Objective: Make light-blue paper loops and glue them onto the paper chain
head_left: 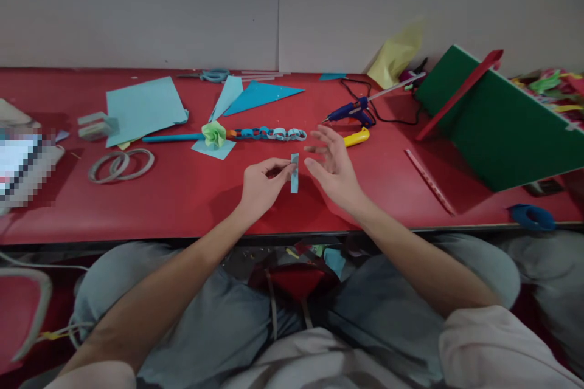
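Between thumb and fingers, my left hand pinches a short light-blue paper strip, held upright above the red table. My right hand is just right of the strip, fingers spread, touching nothing that I can see. Beyond both hands lies a paper chain of blue and white links, with an orange piece at its left end. Left of it are a green paper flower and a blue stick. A yellow-handled tool, probably a cutter, lies behind my right hand, partly hidden by it.
A blue glue gun with its cord lies at the back right, near a green board. Tape rolls, light-blue paper and scissors are on the left. A pink ruler-like strip lies right.
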Action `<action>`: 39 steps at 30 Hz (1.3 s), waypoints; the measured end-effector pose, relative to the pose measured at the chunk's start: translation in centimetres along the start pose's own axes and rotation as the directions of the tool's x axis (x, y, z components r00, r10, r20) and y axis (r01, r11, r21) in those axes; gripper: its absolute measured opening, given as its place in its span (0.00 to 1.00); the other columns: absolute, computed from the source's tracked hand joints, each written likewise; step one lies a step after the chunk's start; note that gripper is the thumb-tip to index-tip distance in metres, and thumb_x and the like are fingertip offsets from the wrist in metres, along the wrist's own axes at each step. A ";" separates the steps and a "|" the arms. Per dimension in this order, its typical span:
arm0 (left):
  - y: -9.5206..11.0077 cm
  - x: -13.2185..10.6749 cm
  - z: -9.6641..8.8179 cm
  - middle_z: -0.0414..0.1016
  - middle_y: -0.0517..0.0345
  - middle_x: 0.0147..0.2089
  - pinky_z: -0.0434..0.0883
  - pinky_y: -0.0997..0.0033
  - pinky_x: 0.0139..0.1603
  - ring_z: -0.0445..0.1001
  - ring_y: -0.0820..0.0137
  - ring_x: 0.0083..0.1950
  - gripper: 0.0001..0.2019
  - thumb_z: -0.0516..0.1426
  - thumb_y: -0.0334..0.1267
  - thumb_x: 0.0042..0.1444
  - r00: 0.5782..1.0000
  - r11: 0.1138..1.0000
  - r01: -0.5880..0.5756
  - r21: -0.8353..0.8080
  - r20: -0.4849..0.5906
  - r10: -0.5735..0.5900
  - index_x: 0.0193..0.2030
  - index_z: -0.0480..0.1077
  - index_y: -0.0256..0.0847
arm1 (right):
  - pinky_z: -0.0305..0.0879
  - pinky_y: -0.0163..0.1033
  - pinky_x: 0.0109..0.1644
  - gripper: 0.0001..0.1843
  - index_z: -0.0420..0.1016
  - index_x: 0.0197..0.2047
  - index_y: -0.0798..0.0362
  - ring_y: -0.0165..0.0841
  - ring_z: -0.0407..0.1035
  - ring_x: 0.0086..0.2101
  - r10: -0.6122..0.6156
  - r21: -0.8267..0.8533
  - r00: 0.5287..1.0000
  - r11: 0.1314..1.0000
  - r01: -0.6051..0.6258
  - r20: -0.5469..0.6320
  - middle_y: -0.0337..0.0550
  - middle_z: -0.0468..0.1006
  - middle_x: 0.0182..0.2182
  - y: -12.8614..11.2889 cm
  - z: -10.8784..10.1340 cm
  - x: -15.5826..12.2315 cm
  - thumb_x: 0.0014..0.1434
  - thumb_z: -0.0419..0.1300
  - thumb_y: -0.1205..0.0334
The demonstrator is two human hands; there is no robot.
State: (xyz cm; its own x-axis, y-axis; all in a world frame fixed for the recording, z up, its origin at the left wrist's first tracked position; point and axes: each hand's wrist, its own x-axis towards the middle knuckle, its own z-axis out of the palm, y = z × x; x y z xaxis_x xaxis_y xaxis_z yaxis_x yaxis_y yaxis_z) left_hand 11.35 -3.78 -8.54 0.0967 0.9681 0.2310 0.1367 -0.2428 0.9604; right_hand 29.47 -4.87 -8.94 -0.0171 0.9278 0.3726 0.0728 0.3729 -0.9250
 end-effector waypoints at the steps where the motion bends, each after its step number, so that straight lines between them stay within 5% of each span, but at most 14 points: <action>1: 0.0 0.0 0.0 0.82 0.56 0.29 0.75 0.70 0.36 0.77 0.68 0.32 0.12 0.68 0.48 0.56 1.000 1.000 -0.002 -0.007 0.004 0.002 0.33 0.83 0.40 | 0.76 0.55 0.61 0.35 0.65 0.69 0.37 0.41 0.76 0.56 0.016 0.026 1.000 1.000 -0.016 -0.006 0.50 0.73 0.66 0.2 0.0 0.1 0.63 0.68 0.44; 4: 0.1 -0.2 0.1 0.84 0.55 0.31 0.76 0.69 0.37 0.78 0.68 0.33 0.12 0.68 0.48 0.56 0.999 1.000 -0.006 -0.011 0.032 0.007 0.34 0.83 0.41 | 0.76 0.54 0.60 0.24 0.78 0.56 0.43 0.41 0.77 0.55 0.077 0.019 0.996 0.997 -0.078 0.039 0.47 0.83 0.55 0.2 0.0 0.3 0.60 0.71 0.45; 9: 0.1 -0.6 0.3 0.84 0.55 0.33 0.76 0.70 0.38 0.78 0.68 0.34 0.11 0.67 0.47 0.57 0.996 0.999 -0.038 0.005 0.085 0.038 0.33 0.83 0.41 | 0.69 0.59 0.67 0.07 0.84 0.36 0.46 0.44 0.77 0.59 0.027 -0.042 0.999 0.999 -0.026 0.040 0.45 0.85 0.55 -1.0 -0.2 0.1 0.62 0.70 0.53; 17: 0.3 -0.6 0.1 0.86 0.55 0.34 0.76 0.69 0.40 0.80 0.67 0.36 0.12 0.67 0.48 0.57 0.994 0.999 -0.032 0.036 0.102 0.029 0.34 0.84 0.42 | 0.66 0.60 0.69 0.05 0.83 0.37 0.47 0.44 0.76 0.59 -0.029 -0.146 0.997 0.988 0.040 0.078 0.46 0.83 0.60 -2.1 -0.9 0.3 0.63 0.70 0.55; 22: 0.3 -0.6 0.0 0.86 0.55 0.34 0.76 0.68 0.40 0.80 0.67 0.36 0.11 0.68 0.48 0.56 0.994 0.999 -0.032 0.025 0.103 0.029 0.35 0.84 0.42 | 0.63 0.60 0.71 0.16 0.80 0.42 0.45 0.46 0.71 0.63 -0.031 -0.194 0.986 0.979 0.062 0.162 0.49 0.78 0.63 -2.1 -1.5 0.7 0.60 0.72 0.44; 24: 0.3 -0.6 0.0 0.86 0.55 0.35 0.77 0.68 0.40 0.81 0.66 0.36 0.11 0.68 0.48 0.56 0.996 0.999 -0.015 0.034 0.084 0.012 0.35 0.85 0.42 | 0.69 0.56 0.66 0.23 0.76 0.47 0.45 0.44 0.71 0.62 -0.076 -0.160 0.994 0.983 0.088 0.082 0.49 0.75 0.64 -1.9 -1.9 0.9 0.58 0.72 0.39; 28: 0.2 -0.5 0.1 0.87 0.53 0.35 0.78 0.67 0.41 0.82 0.65 0.37 0.11 0.68 0.47 0.56 0.998 1.000 0.007 0.027 0.061 -0.009 0.35 0.85 0.42 | 0.73 0.46 0.53 0.19 0.69 0.38 0.47 0.35 0.75 0.46 -0.181 -0.123 0.970 0.979 0.163 -0.163 0.44 0.79 0.47 -2.0 -2.1 1.1 0.67 0.64 0.40; 32: 0.1 -0.4 0.1 0.86 0.54 0.35 0.78 0.67 0.40 0.81 0.66 0.36 0.10 0.68 0.47 0.55 0.998 1.000 0.000 0.009 0.058 0.000 0.35 0.85 0.42 | 0.74 0.44 0.44 0.18 0.73 0.33 0.48 0.34 0.76 0.36 -0.073 -0.145 0.993 0.988 0.058 -0.095 0.41 0.81 0.33 -2.8 -1.9 0.6 0.64 0.69 0.43; 35: 0.2 -0.3 0.1 0.86 0.54 0.34 0.78 0.67 0.39 0.80 0.66 0.35 0.10 0.68 0.47 0.55 0.998 1.000 0.012 0.010 0.060 -0.013 0.35 0.85 0.42 | 0.68 0.41 0.30 0.24 0.71 0.27 0.48 0.30 0.66 0.22 0.041 -0.147 0.994 0.988 -0.055 -0.097 0.35 0.71 0.19 -3.1 -1.8 0.3 0.65 0.66 0.40; 39: 0.2 -0.3 0.0 0.86 0.54 0.35 0.78 0.66 0.41 0.81 0.65 0.36 0.09 0.68 0.45 0.56 0.998 1.000 -0.004 0.020 0.059 0.003 0.34 0.85 0.42 | 0.73 0.43 0.38 0.17 0.77 0.39 0.47 0.35 0.78 0.35 -0.048 -0.115 0.998 0.992 0.044 -0.035 0.44 0.85 0.42 -3.2 -1.8 0.2 0.63 0.70 0.43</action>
State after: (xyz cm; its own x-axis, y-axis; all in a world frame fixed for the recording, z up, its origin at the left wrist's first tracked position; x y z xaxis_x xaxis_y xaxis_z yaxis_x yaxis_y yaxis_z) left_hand 11.38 -4.16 -8.39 0.1547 0.9622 0.2242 0.1561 -0.2479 0.9561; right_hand 31.03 -5.86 -5.73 0.0140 0.9077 0.4193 0.1865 0.4096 -0.8930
